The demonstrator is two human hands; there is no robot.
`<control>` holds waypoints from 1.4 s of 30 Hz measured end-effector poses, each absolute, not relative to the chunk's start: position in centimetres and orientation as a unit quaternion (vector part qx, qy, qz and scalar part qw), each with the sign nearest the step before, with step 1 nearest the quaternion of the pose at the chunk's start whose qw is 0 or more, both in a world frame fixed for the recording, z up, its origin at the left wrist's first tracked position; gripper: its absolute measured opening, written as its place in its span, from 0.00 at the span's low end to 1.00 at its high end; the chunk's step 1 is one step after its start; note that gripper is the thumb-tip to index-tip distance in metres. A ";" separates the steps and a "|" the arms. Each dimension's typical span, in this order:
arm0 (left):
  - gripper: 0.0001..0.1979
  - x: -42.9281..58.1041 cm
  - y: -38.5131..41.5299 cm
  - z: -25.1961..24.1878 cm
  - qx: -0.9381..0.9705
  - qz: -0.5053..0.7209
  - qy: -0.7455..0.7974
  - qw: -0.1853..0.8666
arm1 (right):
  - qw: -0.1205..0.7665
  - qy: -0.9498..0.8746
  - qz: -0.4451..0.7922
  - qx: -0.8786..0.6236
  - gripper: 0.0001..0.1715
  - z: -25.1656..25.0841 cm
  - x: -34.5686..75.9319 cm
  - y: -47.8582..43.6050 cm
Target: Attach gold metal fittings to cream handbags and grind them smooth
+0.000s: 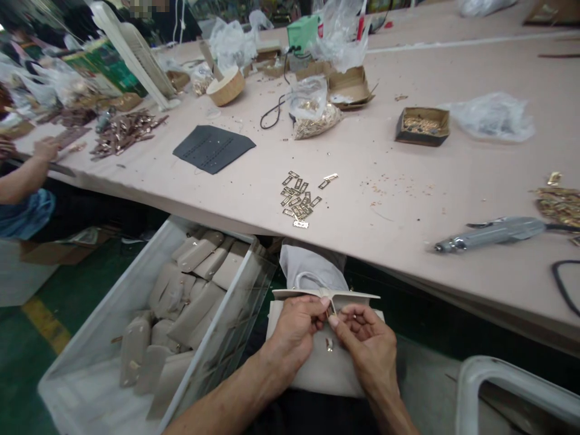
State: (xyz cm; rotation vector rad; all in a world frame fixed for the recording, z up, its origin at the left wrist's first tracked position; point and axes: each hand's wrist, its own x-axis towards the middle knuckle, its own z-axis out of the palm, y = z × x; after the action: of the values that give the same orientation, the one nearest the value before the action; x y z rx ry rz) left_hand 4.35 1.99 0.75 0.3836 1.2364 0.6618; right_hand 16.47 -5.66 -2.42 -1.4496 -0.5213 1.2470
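Note:
A beige handbag (324,377) rests on the lap, its flap (353,297) lifted so that the edge faces me. My left hand (296,329) is closed at the middle of the flap, thumb and fingers pinching it. Close beside it, my right hand (368,338) pinches a narrow pale tab (334,307) at the same spot, its other fingers curled. What small part lies between the fingertips is mostly hidden. Below them a small gold clasp piece (329,345) shows on the bag's front. A pale handle loop (312,279) stands behind the flap.
Left of me stands a white crate (104,353) with several beige bags. On the table lie gold metal plates (296,199), a dark template (214,148), an electric screwdriver (493,234) and a box of small hardware (423,127). A co-worker's hand (46,148) is at far left.

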 end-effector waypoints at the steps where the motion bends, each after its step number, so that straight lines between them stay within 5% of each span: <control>1: 0.18 4.2 2.0 0.7 0.169 0.302 0.560 0.753 | 0.546 -0.219 0.532 -0.609 0.25 -2.5 16.2 -5.7; 25: 0.11 1.2 3.4 -0.4 0.049 0.326 0.421 0.845 | 0.524 -0.259 0.532 -0.613 0.21 -2.4 13.6 -5.6; 42: 0.17 0.4 3.7 -0.5 0.070 0.314 0.436 0.841 | 0.526 -0.237 0.535 -0.617 0.22 -2.3 13.2 -5.0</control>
State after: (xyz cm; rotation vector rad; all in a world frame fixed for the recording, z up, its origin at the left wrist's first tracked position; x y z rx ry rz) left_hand 0.39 3.65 -0.47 0.1485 0.9210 0.6633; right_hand 13.18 -4.96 -2.31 -1.4765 -0.5678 1.2799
